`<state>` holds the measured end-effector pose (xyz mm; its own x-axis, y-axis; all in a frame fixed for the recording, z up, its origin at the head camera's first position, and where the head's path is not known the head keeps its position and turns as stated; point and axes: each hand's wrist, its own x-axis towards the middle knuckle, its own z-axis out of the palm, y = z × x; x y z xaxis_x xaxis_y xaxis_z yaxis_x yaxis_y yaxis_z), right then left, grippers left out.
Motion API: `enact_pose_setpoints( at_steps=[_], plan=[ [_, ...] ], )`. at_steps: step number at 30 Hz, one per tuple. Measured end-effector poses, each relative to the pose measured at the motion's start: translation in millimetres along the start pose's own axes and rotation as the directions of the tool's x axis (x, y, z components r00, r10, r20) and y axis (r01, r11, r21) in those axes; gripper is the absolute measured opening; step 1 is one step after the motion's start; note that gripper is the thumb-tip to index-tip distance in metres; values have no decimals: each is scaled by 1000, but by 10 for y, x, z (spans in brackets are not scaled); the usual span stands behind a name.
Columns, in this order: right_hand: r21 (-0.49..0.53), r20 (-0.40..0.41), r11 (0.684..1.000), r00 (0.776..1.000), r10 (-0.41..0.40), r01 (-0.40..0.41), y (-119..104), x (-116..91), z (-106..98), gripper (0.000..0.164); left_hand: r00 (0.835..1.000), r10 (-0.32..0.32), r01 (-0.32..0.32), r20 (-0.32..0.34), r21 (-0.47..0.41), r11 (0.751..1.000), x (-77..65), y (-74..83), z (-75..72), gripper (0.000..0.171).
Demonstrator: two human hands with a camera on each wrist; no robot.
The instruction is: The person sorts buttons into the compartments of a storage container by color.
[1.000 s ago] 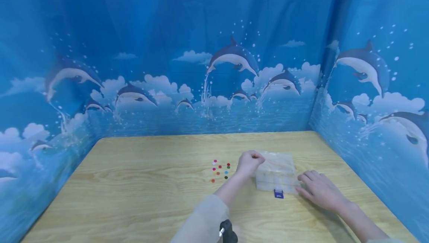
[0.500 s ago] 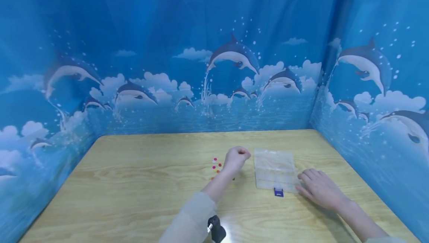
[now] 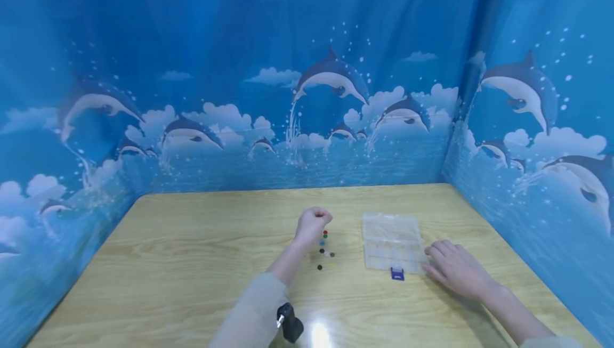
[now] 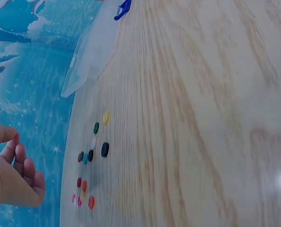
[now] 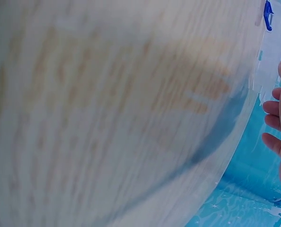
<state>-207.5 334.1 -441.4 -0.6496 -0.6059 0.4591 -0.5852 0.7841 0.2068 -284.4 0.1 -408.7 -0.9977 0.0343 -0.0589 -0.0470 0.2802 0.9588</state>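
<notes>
My left hand (image 3: 310, 225) hovers above a cluster of small, coloured, button-like discs (image 3: 322, 251), hiding some of them in the head view. In the left wrist view its thumb and index fingertips (image 4: 13, 135) come close together, the other fingers loosely bent, and nothing shows between them. A clear plastic compartment box (image 3: 392, 255) with a dark blue latch (image 3: 397, 274) lies to the right of the discs, its lid tipped back. Beside the box's right edge my right hand (image 3: 455, 268) rests with relaxed fingers, fingertips right at the side wall.
The discs are red, orange, pink, yellow, green, blue, white and black, scattered on the wooden table (image 3: 192, 262). Blue dolphin-print curtains (image 3: 230, 71) stand along the table's back and sides. A black device (image 3: 290, 324) sits at the left wrist.
My left hand has moved left from over the box to above the discs, uncovering the box's left side. The right hand and the box have stayed in place.
</notes>
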Motion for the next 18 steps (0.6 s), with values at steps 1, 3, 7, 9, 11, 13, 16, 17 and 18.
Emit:
enact_pose_setpoints(
  at_steps=[1, 3, 7, 9, 11, 13, 16, 17, 18],
  plan=[
    [-1, -1, 1000, 1000, -3, 3, 0, 2, -3, 31, 1000, -8, 8, -13, 1, 1000, 7, -10, -20, 12],
    [-2, -2, 1000, 1000, -6, 6, 3, 7, -9, 31, 999, -19, 19, -31, 6, 1000, 19, -33, -60, 12],
    [-1, 9, 1000, 1000, -1, 1, -10, 21, -42, 30, 997, -55, 55, -47, -2, 999, 35, -87, -116, 13],
    [-2, 13, 1000, 1000, 1, -1, -9, 23, -46, 31, 996, -74, 74, -50, -7, 997, 37, -111, -136, 13],
    [-1, 13, 1000, 1000, 1, -1, -11, 25, -49, 31, 995, -83, 84, -54, -2, 997, 35, -134, -152, 13],
    [1, 9, 1000, 1000, -1, 1, -16, 27, -50, 31, 993, -97, 98, -60, 3, 995, 35, -155, -165, 12],
    [6, 4, 1000, 1000, -2, 2, -26, 20, -47, 31, 992, -112, 112, -60, -6, 994, 35, -187, -182, 13],
    [6, 4, 1000, 1000, -2, 2, -28, 16, -45, 31, 991, -117, 116, -57, -14, 993, 35, -197, -187, 12],
    [7, 5, 1000, 1000, -1, 1, -29, 12, -45, 32, 991, -121, 120, -53, -23, 992, 35, -207, -191, 12]
  ],
)
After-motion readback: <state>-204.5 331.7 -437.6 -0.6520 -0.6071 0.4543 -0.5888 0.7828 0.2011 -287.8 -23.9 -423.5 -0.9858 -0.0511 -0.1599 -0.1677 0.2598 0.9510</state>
